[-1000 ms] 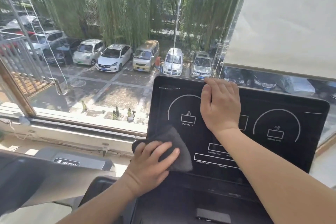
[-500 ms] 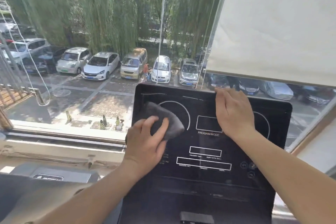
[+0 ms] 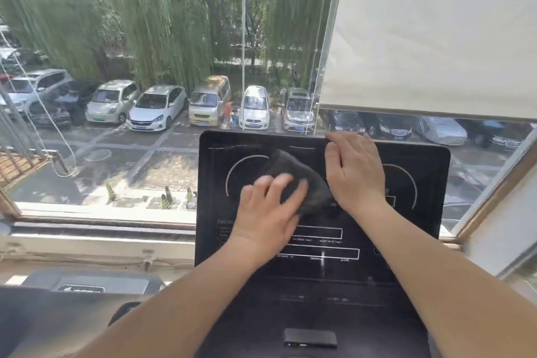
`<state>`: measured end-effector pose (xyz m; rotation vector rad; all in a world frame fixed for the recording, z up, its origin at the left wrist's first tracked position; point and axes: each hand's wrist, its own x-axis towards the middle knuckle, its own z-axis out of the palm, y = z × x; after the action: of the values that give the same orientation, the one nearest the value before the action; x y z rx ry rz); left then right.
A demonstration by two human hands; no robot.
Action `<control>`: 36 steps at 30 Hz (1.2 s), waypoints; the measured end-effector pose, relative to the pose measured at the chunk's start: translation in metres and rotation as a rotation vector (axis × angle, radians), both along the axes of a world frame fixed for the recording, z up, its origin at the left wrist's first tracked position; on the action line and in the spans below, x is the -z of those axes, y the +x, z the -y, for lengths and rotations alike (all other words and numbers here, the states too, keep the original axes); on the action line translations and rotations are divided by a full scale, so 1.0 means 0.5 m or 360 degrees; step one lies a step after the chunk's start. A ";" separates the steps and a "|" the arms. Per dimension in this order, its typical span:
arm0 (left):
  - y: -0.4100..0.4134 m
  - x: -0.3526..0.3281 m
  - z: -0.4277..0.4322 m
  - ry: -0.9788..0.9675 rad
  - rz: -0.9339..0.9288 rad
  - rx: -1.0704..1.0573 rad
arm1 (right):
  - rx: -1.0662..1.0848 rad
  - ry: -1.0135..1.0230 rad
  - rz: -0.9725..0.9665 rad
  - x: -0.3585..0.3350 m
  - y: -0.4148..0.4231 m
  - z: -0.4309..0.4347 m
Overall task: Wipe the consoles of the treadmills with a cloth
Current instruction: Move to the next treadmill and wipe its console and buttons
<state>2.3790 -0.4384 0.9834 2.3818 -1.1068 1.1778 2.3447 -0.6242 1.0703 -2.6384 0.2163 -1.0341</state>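
Cloth [image 3: 293, 167] further right on console [image 3: 421, 212], window [image 3: 145, 131] behind

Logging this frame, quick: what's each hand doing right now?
Left hand: open, fingers pressing the cloth on the console.
Right hand: open, resting flat at the console's top edge.

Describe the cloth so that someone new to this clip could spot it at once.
Find the black console in front of the window. In its upper middle, a dark grey cloth lies under the left hand, close beside the right hand. It is the only soft, crumpled thing on that glossy black face.
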 end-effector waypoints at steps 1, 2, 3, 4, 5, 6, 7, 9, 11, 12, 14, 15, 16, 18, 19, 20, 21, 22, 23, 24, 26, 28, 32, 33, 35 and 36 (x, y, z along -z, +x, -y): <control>-0.019 0.027 -0.011 0.0202 0.0013 0.0171 | -0.0003 0.0007 0.0002 0.001 0.001 -0.001; -0.030 0.041 -0.024 0.0409 0.0026 0.0332 | -0.0008 0.0014 -0.0001 0.002 0.001 0.000; -0.028 0.038 -0.038 0.0601 0.0054 0.0470 | -0.0012 0.0015 -0.0001 0.002 0.000 0.000; -0.016 0.023 -0.050 0.0753 0.0115 0.0554 | -0.0015 0.0011 0.0003 0.002 0.001 0.001; 0.002 0.003 -0.056 0.0821 0.0200 0.0570 | -0.0019 0.0003 0.0012 0.002 0.001 0.003; 0.021 -0.019 -0.060 0.0760 0.0265 0.0516 | -0.0022 -0.0007 0.0024 0.003 0.002 0.005; 0.040 -0.043 -0.061 0.0594 0.0267 0.0392 | -0.0022 -0.0012 0.0036 0.005 0.002 0.006; 0.067 -0.076 -0.052 0.0117 0.0115 0.0042 | -0.0011 0.0004 0.0056 0.007 0.004 0.004; 0.057 -0.070 -0.022 -0.0252 -0.0068 -0.0188 | 0.0000 0.0019 0.0074 0.010 0.006 0.002; 0.040 -0.055 -0.007 -0.0330 -0.0123 -0.0213 | 0.0000 0.0018 0.0087 0.012 0.007 0.001; 0.002 -0.009 0.009 -0.0221 -0.0116 -0.0071 | -0.0006 0.0009 0.0109 0.013 0.008 0.000; -0.014 0.016 0.005 -0.0027 -0.0058 0.0096 | -0.0010 0.0006 0.0112 0.013 0.008 0.001; -0.025 0.033 -0.006 0.0219 0.0014 0.0289 | -0.0016 0.0003 0.0106 0.014 0.007 0.002; -0.012 0.027 -0.029 0.0590 0.0161 0.0562 | -0.0029 -0.0010 0.0091 0.013 0.005 0.006; 0.003 0.010 -0.033 0.0631 0.0230 0.0571 | -0.0052 -0.0018 0.0071 0.010 0.003 0.010; 0.019 -0.012 -0.032 0.0560 0.0273 0.0501 | -0.0096 -0.0023 0.0034 0.005 0.000 0.017; 0.035 -0.036 -0.028 0.0418 0.0262 0.0383 | -0.0150 -0.0022 -0.0021 -0.004 -0.006 0.025; 0.048 -0.059 -0.021 0.0239 0.0200 0.0247 | -0.0192 -0.0030 -0.0086 -0.014 -0.014 0.038; 0.056 -0.078 -0.013 0.0065 0.0111 0.0112 | -0.0205 -0.0074 -0.0140 -0.023 -0.023 0.054; 0.057 -0.088 -0.001 -0.0090 0.0025 -0.0010 | -0.0172 -0.0156 -0.0169 -0.031 -0.031 0.074; 0.034 -0.080 0.039 -0.0355 -0.0130 -0.0183 | 0.0016 -0.0285 -0.0160 -0.044 -0.046 0.118; -0.010 -0.045 0.084 -0.0478 -0.0255 -0.0195 | 0.0236 -0.0253 -0.0194 -0.044 -0.056 0.165; -0.062 0.031 0.119 0.0220 0.0065 0.0380 | 0.0280 -0.0151 -0.0238 -0.022 -0.069 0.225; -0.051 0.022 0.116 0.0398 0.0159 0.0500 | 0.0220 -0.0143 -0.0227 -0.019 -0.074 0.234; -0.022 -0.018 0.122 0.0442 0.0270 0.0475 | 0.0107 -0.0078 -0.0223 -0.025 -0.081 0.249; -0.008 -0.042 0.131 0.0326 0.0250 0.0374 | 0.0056 -0.0024 -0.0218 -0.029 -0.083 0.259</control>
<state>2.3748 -0.5037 1.0045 2.2503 -1.5796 1.2371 2.3034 -0.7534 1.0850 -2.7308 0.2866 -0.8696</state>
